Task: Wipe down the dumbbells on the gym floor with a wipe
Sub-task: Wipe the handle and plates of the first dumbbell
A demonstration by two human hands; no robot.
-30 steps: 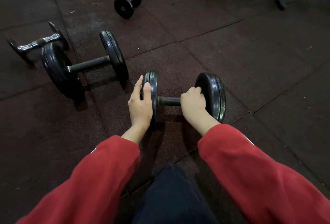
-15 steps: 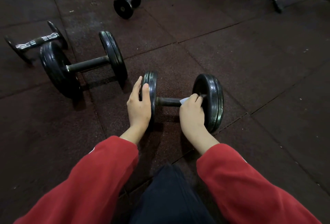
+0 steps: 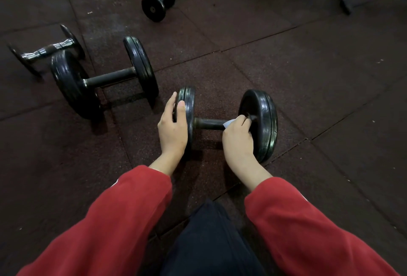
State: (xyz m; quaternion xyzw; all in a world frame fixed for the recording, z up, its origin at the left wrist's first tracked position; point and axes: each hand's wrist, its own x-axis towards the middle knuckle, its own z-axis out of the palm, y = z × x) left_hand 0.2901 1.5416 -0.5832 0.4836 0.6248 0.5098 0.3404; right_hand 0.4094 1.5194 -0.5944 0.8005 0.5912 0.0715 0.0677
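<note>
Sleeves (image 3: 105, 216) of red cloth frame the nearest dumbbell (image 3: 209, 123), which lies on the rubber floor (image 3: 308, 90) just ahead of the knees. The left hand (image 3: 172, 131) grips its left plate at the rim, steadying it; the right hand (image 3: 236, 138) is curled around a white wipe (image 3: 226, 123), pressing it where bar meets right plate. Iron this solid likely feels heavy and rigid and may roll, so bracing a plate seems wise; the wipe is soft and thin. Farther left lies a second black dumbbell (image 3: 105, 77), a chrome one (image 3: 44, 49) beyond it, and a small one (image 3: 158, 1) farthest.
</note>
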